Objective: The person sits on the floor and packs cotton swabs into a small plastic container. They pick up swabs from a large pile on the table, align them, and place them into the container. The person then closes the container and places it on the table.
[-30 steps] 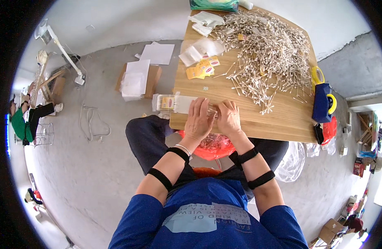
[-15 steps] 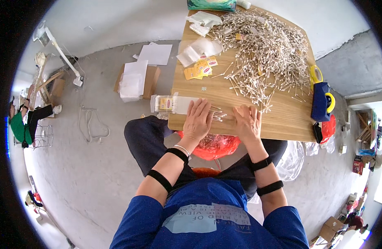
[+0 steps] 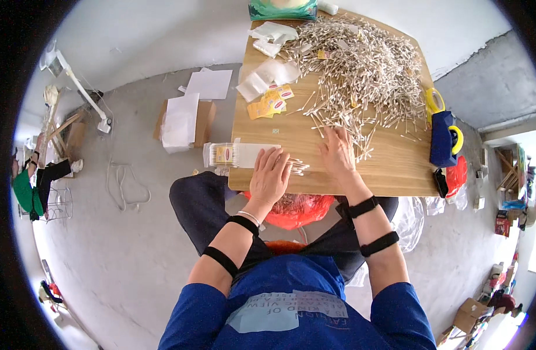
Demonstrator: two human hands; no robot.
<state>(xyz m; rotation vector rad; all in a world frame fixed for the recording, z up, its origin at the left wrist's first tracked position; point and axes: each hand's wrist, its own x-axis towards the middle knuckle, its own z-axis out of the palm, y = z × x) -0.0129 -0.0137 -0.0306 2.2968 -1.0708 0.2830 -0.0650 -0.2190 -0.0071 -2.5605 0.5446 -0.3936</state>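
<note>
My left hand (image 3: 269, 176) lies flat near the front edge of the wooden table, fingers stretched over a small bunch of cotton swabs (image 3: 299, 167) whose tips stick out to its right. Left of it is a clear packet of cotton swabs (image 3: 223, 154) with a yellow label, and a white strip (image 3: 257, 154) runs from the packet to my fingers. My right hand (image 3: 339, 154) rests palm down, fingers apart and extended, at the lower edge of the big loose heap of cotton swabs (image 3: 373, 73). Nothing shows in its grip; its fingertips are beside loose swabs.
Yellow cards (image 3: 270, 104) and clear plastic bags (image 3: 268, 79) lie on the table's left side. A blue tape dispenser (image 3: 443, 140) with yellow tape stands at the right edge. A red bag (image 3: 297, 211) hangs below the front edge. A cardboard box (image 3: 204, 123) with white sheets sits on the floor.
My right hand has moved away from the small bunch, up toward the heap. My left hand stays over the bunch. The whole view has shifted slightly.
</note>
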